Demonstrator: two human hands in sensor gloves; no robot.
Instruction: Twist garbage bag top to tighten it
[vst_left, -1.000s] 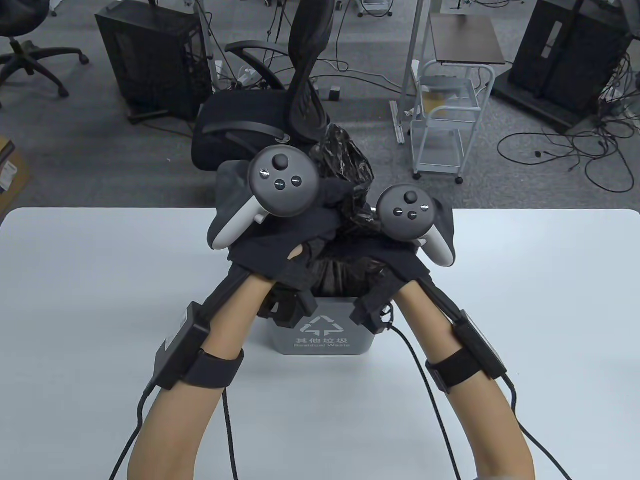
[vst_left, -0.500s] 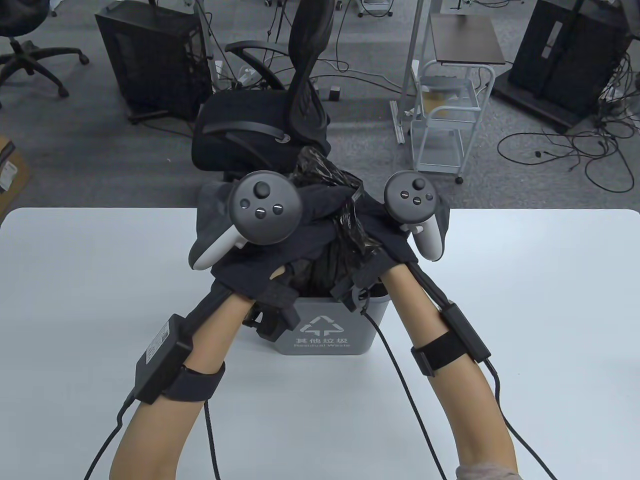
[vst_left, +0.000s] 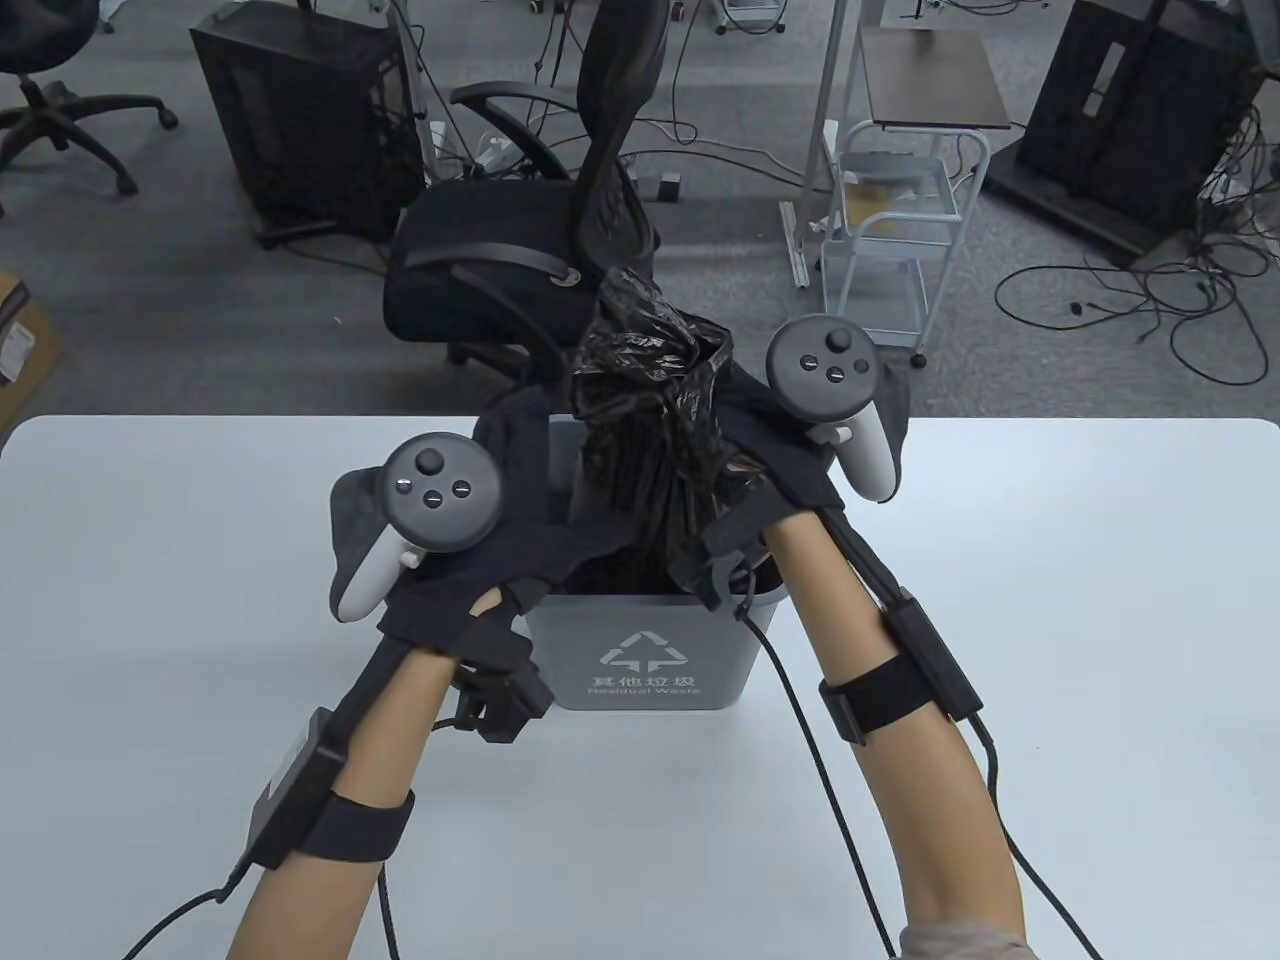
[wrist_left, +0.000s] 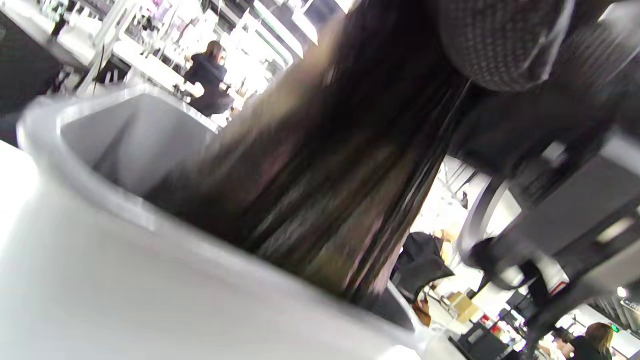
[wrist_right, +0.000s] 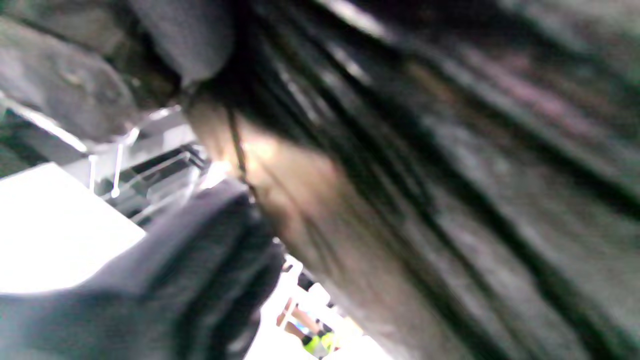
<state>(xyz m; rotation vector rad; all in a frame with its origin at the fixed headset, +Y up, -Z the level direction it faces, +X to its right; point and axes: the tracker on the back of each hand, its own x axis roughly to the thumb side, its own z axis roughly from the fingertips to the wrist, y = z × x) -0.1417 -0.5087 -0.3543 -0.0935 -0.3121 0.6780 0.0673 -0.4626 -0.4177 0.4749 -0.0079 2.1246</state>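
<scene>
Plastic bunched and pleated marks the black garbage bag (vst_left: 650, 420), which stands gathered into an upright column out of the small grey plastic waste bin (vst_left: 650, 650) on the white bench (vst_left: 1050, 600). Our right hand (vst_left: 790, 450) wraps around the bag's neck from the right, gloved fingers closed on the film below its ruffled top. Our left hand (vst_left: 470, 560) sits lower, at the bin's left rim; whether its fingers grip the bag or only touch it we cannot tell. In the left wrist view, the bag's (wrist_left: 330, 190) pleats rise from the bin's (wrist_left: 100, 280) rim. The right wrist view is blurred, showing stretched film (wrist_right: 450, 175) close up.
</scene>
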